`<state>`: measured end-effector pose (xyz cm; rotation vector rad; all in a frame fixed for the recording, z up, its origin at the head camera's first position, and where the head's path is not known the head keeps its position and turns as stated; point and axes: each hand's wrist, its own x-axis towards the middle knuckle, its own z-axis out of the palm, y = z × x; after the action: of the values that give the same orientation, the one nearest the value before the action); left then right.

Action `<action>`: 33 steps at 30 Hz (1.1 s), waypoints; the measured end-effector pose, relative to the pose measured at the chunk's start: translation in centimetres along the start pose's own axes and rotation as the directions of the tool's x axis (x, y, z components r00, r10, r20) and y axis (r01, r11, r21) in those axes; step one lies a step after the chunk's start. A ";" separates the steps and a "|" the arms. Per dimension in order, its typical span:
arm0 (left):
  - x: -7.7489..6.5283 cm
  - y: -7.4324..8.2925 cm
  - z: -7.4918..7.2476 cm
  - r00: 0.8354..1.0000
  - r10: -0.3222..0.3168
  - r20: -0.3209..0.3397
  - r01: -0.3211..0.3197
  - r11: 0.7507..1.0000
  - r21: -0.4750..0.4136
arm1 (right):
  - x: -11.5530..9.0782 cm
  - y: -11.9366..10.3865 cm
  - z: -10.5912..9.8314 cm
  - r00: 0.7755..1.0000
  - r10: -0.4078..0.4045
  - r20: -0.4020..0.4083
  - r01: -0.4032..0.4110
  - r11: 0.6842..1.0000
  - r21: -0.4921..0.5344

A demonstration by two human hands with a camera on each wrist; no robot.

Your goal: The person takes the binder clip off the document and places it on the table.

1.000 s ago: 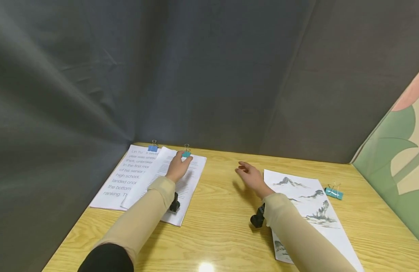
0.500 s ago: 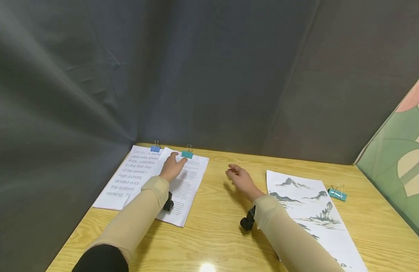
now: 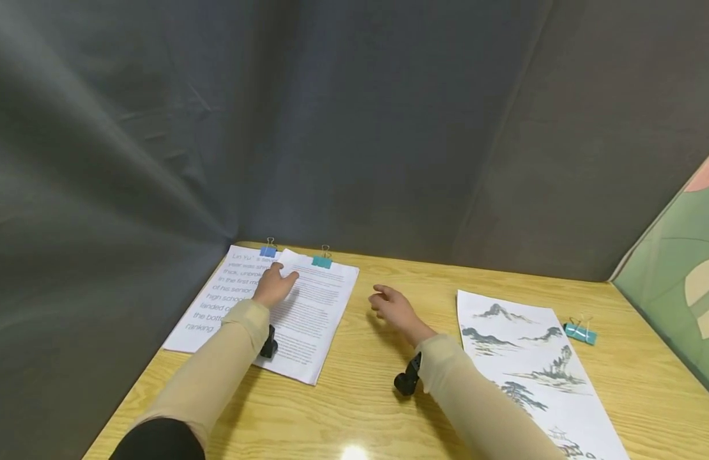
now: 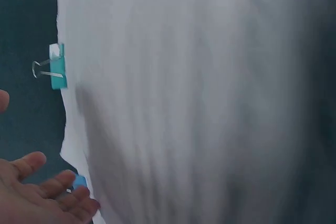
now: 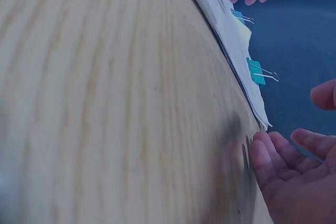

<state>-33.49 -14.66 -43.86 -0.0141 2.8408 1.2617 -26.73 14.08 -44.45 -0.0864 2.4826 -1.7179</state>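
Observation:
My left hand hovers over the left part of a sheaf of printed sheets, fingers loosely spread and holding nothing. A teal binder clip grips that sheaf's far edge, to the right of the hand. Partly under it lies another large-print sheaf, with a blue binder clip at its top. In the left wrist view the teal clip stands apart from the fingers. My right hand, fingers relaxed and bent a little, hangs above bare wood right of the printed sheaf, with nothing in it.
Sheets with ink landscape paintings lie on the right side of the wooden table, partly under the right forearm. Another teal binder clip rests loose beside them. A dark grey curtain closes off the back and left.
My left hand has drawn away from the teal clip, leftward and a little toward me, leaving it on the sheaf's edge. My right hand has shifted left, away from the painted sheets.

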 end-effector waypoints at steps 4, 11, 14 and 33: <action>0.0 -1.4 -0.7 1.000 0.004 -0.021 -0.003 1.000 0.014 | -0.2 0.2 0.8 1.000 0.024 0.009 -0.024 1.000 -0.012; -0.1 -2.1 -2.3 0.999 -0.039 -0.014 0.039 0.999 0.011 | 0.0 0.1 2.1 1.000 0.030 -0.001 -0.030 0.999 0.019; -0.1 -1.9 -2.7 0.998 -0.064 0.009 0.064 0.998 -0.008 | 0.1 0.0 2.5 1.000 0.027 -0.010 -0.027 1.000 -0.008; 0.1 -1.4 -1.8 0.984 -0.153 0.091 0.168 0.965 -0.199 | 1.0 0.8 2.5 0.996 0.079 -0.049 -0.068 0.979 0.191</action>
<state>-33.60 -16.99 -43.72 -0.1942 2.5743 1.4788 -27.40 11.90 -46.13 0.0724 2.3131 -1.9400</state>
